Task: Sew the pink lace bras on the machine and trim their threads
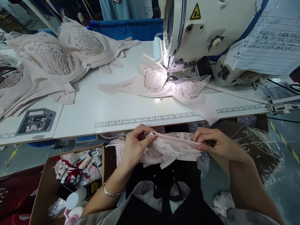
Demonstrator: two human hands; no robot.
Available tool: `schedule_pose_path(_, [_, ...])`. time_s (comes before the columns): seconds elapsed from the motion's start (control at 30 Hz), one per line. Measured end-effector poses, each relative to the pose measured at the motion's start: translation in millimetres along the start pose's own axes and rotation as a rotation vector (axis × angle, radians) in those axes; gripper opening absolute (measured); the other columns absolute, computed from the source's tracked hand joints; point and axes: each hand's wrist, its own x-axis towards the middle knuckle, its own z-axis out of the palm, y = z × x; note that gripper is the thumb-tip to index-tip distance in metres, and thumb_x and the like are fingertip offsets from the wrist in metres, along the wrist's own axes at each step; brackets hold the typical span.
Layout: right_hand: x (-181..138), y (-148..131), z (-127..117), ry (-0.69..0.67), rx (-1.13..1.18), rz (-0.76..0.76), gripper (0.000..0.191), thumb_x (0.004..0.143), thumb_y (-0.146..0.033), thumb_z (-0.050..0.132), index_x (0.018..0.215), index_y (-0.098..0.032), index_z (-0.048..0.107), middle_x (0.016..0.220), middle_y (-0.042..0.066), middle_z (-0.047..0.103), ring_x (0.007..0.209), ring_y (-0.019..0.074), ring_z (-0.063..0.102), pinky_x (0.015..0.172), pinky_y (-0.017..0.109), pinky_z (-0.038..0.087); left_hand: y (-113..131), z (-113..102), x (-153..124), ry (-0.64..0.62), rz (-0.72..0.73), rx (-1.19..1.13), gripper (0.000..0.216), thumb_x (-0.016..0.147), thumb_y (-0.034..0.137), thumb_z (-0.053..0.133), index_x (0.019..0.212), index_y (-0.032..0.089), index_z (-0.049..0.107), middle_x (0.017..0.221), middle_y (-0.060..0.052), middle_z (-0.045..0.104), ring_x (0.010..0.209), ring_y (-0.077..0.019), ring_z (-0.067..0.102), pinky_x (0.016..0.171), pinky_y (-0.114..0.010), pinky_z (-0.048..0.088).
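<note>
In the head view, the lace bra [173,148] lies across the lower middle of the frame, over the person's lap and just below the table edge, pale pink with its lace side up. The left hand [137,145], left of centre, pinches its upper edge between thumb and fingers; the right hand [214,142], to the right of centre, has thumb and fingers closed on the other end of that edge, so a length of it runs fairly straight between them. Above, at the centre right, a second bra [156,82] is spread on the white table [82,107] under the lit needle area of the sewing machine [217,28], which fills the upper right, and one of its wings droops over the table's front edge. A printed ruler [145,120] runs along that edge. A pile of similar bras [51,59] occupies the upper left. At the lower left an open carton [41,187] holds fabric scraps and bottles; handwritten sheets [269,43] hang at the upper right.
</note>
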Motion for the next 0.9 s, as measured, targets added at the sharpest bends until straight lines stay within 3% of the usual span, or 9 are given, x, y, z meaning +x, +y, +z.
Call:
schedule_pose_path(0.17, [1.7,6.6,7.1,0.072,-0.132,0.01,0.021,0.096,-0.037,0.064,0.09,-0.025,0.081,0.116,0.012,0.075,0.093,0.0239,0.07,0.069,0.032,0.056,-4.5,0.2,-2.2,0.009,0.096,-0.026,0.012,0.075,0.013,0.083,0.081,0.023,0.079,0.087,-0.003,0.067,0.084,-0.0134,0.064,0.073,-0.021,0.054])
schedule_pose_path(0.4, [11.5,10.5,9.9,0.251,-0.208,-0.069,0.017,0.093,-0.029,0.068,0.08,-0.024,0.078,0.086,0.008,0.078,0.077,0.0217,0.067,0.065,0.035,0.053,-5.0,-4.2,-2.9,0.02,0.145,0.011,0.013,0.076,0.014,0.084,0.084,0.024,0.08,0.087,-0.002,0.067,0.085,-0.0136,0.063,0.072,-0.021,0.053])
schedule_pose_path(0.63, [11.5,14.0,9.5,0.149,-0.179,-0.023,0.019,0.097,-0.029,0.062,0.09,-0.026,0.08,0.116,0.008,0.077,0.102,0.026,0.072,0.082,0.041,0.058,-7.2,-6.5,-4.8,0.045,0.146,0.054,0.013,0.077,0.017,0.084,0.085,0.027,0.08,0.085,-0.001,0.065,0.08,-0.0127,0.06,0.067,-0.021,0.05])
schedule_pose_path(0.73, [11.9,14.2,13.5,0.223,-0.112,0.011,0.014,0.093,-0.031,0.069,0.083,-0.025,0.078,0.109,0.009,0.078,0.101,0.0264,0.072,0.071,0.036,0.059,-6.6,-6.6,-4.9,0.042,0.13,0.04,0.012,0.077,0.018,0.085,0.085,0.027,0.08,0.085,-0.001,0.064,0.079,-0.0132,0.06,0.065,-0.022,0.05])
schedule_pose_path(0.9, [13.6,17.0,14.5,0.313,-0.138,0.01,0.017,0.092,-0.034,0.069,0.078,-0.024,0.072,0.089,0.009,0.076,0.077,0.0226,0.069,0.056,0.032,0.052,-7.8,-8.1,-5.1,0.026,0.132,0.05,0.012,0.077,0.019,0.086,0.083,0.027,0.079,0.085,-0.001,0.064,0.08,-0.0132,0.06,0.067,-0.022,0.048])
